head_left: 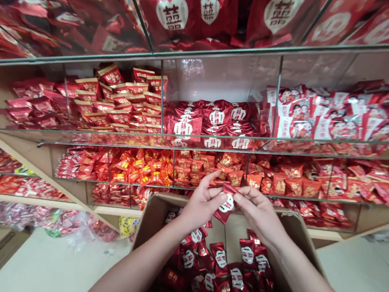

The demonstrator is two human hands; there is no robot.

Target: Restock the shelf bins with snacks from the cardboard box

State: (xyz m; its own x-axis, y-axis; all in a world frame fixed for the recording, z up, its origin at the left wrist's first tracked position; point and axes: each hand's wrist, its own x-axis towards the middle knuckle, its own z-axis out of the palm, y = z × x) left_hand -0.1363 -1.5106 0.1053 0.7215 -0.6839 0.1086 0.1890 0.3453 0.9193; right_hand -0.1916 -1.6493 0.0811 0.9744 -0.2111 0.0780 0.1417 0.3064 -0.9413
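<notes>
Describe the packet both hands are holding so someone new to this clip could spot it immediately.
Find the open cardboard box below the glass-fronted shelves. Just above its far rim, the left hand and right hand pinch one dark red packet with a white heart label. It alone is lifted; the similar packets lie inside the box.

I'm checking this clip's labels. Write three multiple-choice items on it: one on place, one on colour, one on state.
1. Where is the cardboard box?
A. Below the hands, in front of the shelves
B. On the top shelf
C. On a cart at far left

2. What colour is the packet held in both hands?
A. Blue
B. Dark red with a white heart
C. Green

3. How is that packet held?
A. Lying loose in the box
B. Pinched between the left hand and right hand
C. Resting on a shelf

Answers: 1 A, the box sits open under the forearms; 2 B, the foil is red; 3 B, both hands' fingers grip it.
</notes>
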